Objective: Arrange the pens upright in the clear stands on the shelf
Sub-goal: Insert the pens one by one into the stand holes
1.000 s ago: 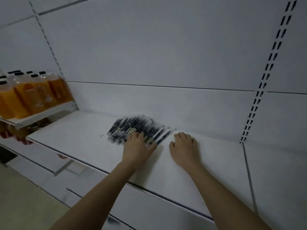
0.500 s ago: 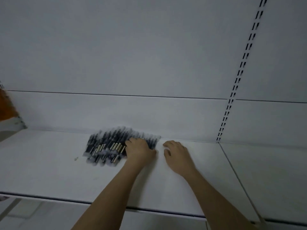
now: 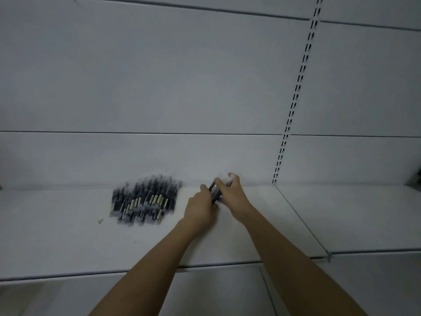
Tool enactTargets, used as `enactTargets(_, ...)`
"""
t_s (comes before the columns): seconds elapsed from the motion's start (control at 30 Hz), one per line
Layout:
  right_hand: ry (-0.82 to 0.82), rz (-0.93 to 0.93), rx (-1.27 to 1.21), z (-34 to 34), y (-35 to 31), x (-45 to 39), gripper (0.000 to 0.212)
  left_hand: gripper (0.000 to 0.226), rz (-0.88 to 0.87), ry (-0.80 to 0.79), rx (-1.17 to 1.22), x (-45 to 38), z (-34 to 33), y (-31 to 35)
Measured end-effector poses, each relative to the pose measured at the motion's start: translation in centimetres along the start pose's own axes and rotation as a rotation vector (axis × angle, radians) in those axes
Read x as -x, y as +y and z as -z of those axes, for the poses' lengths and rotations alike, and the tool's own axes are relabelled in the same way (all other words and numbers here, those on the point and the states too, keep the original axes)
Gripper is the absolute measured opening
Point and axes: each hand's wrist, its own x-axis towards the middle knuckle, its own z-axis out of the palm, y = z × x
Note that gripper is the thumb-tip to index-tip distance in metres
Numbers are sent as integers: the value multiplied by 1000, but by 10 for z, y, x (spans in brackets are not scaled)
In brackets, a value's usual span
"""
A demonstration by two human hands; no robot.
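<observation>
Two hands meet over the shelf [image 3: 68,242]: the left hand [image 3: 200,208] and right hand [image 3: 230,192] each curl round a small bundle [image 3: 215,192] of dark pens, apparently squaring it up. The main pile [image 3: 145,201] lies flat just to the left. Next comes finding a stand; none is visible, and blur hides the pen count.

a shop aisle, white metal display shelf [image 3: 68,242] with panelled back wall [image 3: 159,76], slotted upright rail [image 3: 293,106] at right, a heap of identical dark pens [image 3: 145,204] laid as stock
</observation>
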Motion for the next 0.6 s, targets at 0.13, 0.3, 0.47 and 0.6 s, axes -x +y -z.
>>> enactTargets(0.13, 94, 62, -52, -17, 4, 14, 42, 18, 19, -14, 420, 8, -7, -5)
enactTargets(0.3, 172, 163, -120, -18, -1, 29, 25, 4, 111, 47, 984, 14, -2, -14)
enactTargets(0.47, 76, 183, -116, -18, 10, 50, 58, 20, -23, -154, 1183, 24, -5, -16)
enactTargets(0.6, 46, 43, -59, -10, 5, 54, 38, 24, -48, -178, 1233, 29, -9, -19)
